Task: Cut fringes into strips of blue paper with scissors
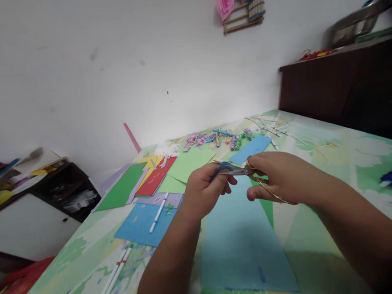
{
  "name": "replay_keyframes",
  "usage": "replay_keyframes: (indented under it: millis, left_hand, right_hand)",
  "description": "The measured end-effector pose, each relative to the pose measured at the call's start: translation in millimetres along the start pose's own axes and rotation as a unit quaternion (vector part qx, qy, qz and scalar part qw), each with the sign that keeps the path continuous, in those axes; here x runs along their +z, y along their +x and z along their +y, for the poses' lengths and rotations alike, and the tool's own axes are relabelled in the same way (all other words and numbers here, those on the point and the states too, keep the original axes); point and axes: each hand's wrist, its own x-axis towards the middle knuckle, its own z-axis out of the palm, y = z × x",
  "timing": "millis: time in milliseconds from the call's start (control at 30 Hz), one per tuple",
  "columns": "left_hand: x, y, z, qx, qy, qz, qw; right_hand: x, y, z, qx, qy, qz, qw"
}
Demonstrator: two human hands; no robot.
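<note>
My right hand grips a pair of scissors with gold-coloured handles, its thumb and fingers around the loops. The blades point left, toward my left hand. Between the fingers of that hand is a small dark blue strip of paper, which meets the blades. Whether the blades are cutting into it is too small to tell. Both hands are above a long light blue sheet of paper lying on the table. On its lower end lies a small darker blue scrap.
Coloured sheets lie left, including a red sheet, a green sheet and a blue sheet. White markers lie at the front left. Paper scraps and curled strips sit at the back. A dark cabinet stands right.
</note>
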Motion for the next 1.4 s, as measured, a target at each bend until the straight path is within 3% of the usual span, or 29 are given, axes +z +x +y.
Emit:
replay_keyframes:
  millis: [300,533,800,1167,1400]
  left_hand:
    - [-0.5,0,3,0.011,0.059,-0.004,0.998]
    - [-5.9,1,4,0.01,0.045,-0.052,0.998]
    - [-6.8,1,5,0.01,0.056,-0.026,0.998]
    - [-8.3,0,10,-0.052,-0.054,-0.067,0.995]
    - [-6.8,0,5,-0.066,-0.105,-0.014,0.992]
  right_hand:
    - [-1,-1,-6,0.023,0.017,-0.04,0.999]
    - [-2,-3,-9,0.011,0.034,-0.052,0.998]
    - [2,0,-16,0.023,-0.004,-0.041,0.999]
    - [2,0,-8,0.03,-0.027,0.011,0.999]
    - [-4,-4,4,0.006,0.069,-0.046,0.997]
